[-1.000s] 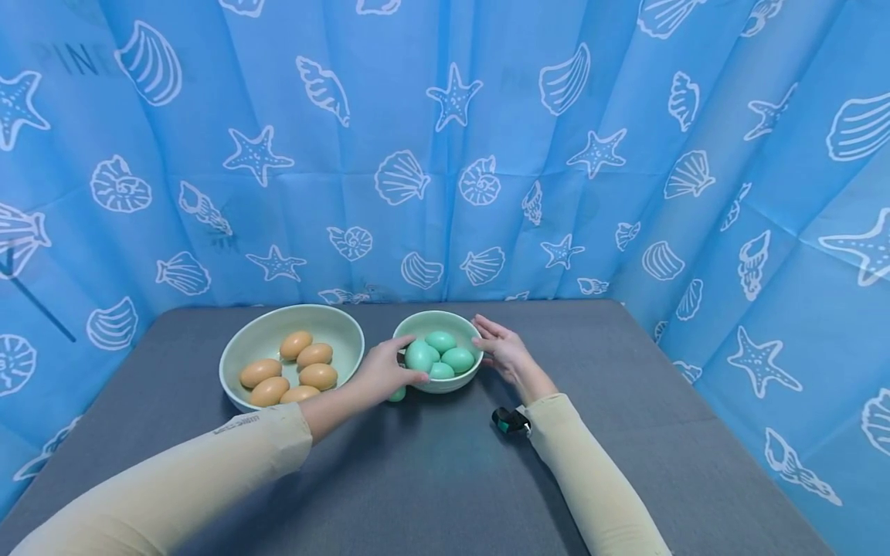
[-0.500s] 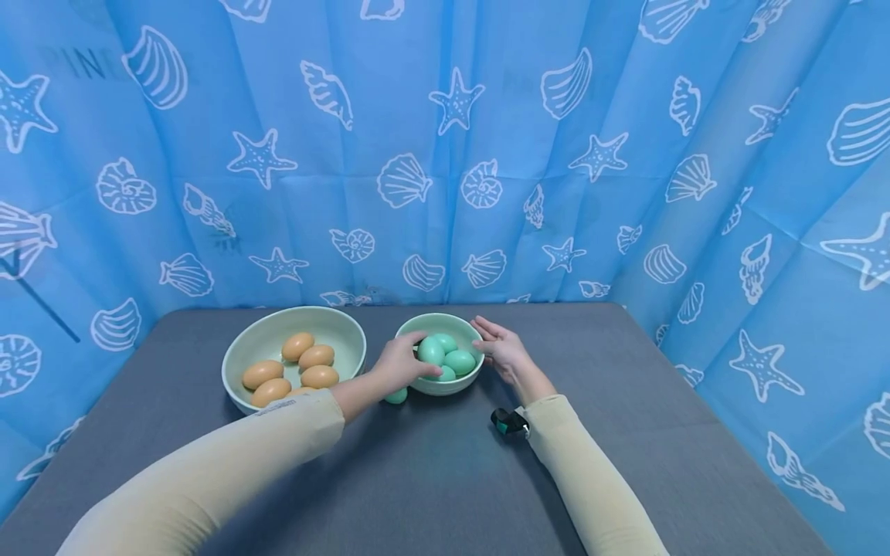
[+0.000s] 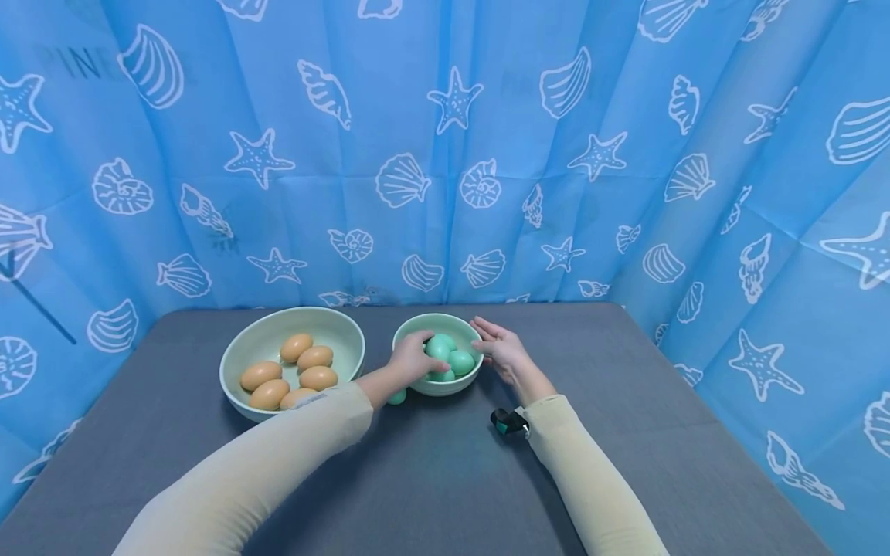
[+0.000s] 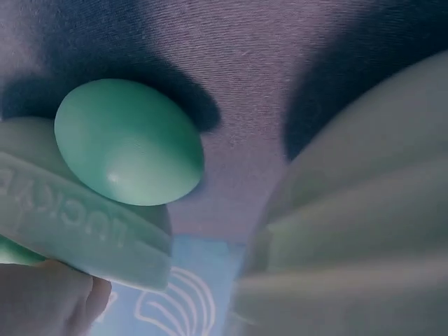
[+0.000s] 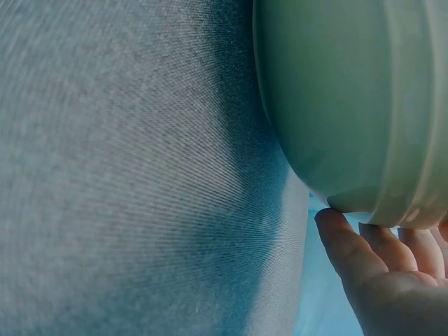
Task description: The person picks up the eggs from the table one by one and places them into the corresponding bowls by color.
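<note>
In the head view my left hand [image 3: 412, 361] reaches over the near left rim of a small pale green bowl [image 3: 438, 389]. Between its thumb and fingers it holds a green egg [image 3: 439, 346], low among several other green eggs [image 3: 461, 361]. My right hand [image 3: 506, 351] steadies the bowl from the right, thumb at the rim; its fingertips [image 5: 332, 224] touch the outer wall in the right wrist view. One more green egg [image 4: 129, 142] lies on the table against the outside of the small bowl, partly hidden by my left wrist in the head view.
A larger pale green bowl [image 3: 239, 351] stands to the left with several brown eggs [image 3: 260, 375] in it; my left sleeve covers its near edge. The grey table [image 3: 445, 479] meets a blue curtain [image 3: 445, 193] at the back. A black strap [image 3: 509, 421] hangs by my right wrist.
My left hand has moved right and lower into the small bowl, carrying the green egg down among the others. My right hand stays at the bowl's rim.
</note>
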Demonstrator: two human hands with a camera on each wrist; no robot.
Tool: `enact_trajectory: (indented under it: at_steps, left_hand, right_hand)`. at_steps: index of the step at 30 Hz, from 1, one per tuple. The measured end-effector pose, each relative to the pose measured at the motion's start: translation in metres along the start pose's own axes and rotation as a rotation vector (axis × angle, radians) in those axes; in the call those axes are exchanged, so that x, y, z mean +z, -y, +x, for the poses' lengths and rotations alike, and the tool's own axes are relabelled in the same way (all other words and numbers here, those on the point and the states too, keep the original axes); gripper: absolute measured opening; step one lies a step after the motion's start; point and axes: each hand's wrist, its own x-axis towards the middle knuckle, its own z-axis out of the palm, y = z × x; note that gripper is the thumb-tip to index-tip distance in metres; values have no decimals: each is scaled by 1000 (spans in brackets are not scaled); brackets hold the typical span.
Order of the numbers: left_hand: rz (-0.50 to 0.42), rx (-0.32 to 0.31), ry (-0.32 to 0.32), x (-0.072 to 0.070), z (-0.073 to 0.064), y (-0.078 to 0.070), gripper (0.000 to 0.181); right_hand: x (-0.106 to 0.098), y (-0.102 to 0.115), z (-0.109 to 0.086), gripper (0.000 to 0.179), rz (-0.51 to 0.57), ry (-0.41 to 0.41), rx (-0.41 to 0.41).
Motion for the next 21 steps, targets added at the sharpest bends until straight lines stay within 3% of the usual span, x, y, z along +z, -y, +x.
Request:
enact_trajectory:
  at_steps: [7, 10, 11, 14, 17, 18, 21]
  left_hand:
    - [60, -48, -3, 3, 10, -2, 68]
    - [101, -55, 0, 7, 18, 2, 70]
    - [127, -31, -14, 12, 26, 11, 71]
    - [166, -31, -18, 17, 30, 12, 73]
    - [147, -41, -26, 18, 25, 8, 74]
    - [125, -68, -19, 14, 17, -2, 73]
    - [99, -73, -46, 12, 8, -7, 71]
  right_hand:
    - [0, 1, -2, 61, -14, 4, 3]
    - [-1, 1, -2, 61, -23, 4, 5]
    - [-1, 1, -2, 61, -22, 3, 5]
    - [-2, 1, -1, 61, -27, 3, 6]
    - [-2, 1, -1, 61, -22, 2, 9]
    - [-2, 2, -1, 61, -21, 2, 11]
    - [-2, 2, -1, 61, -20, 2, 14]
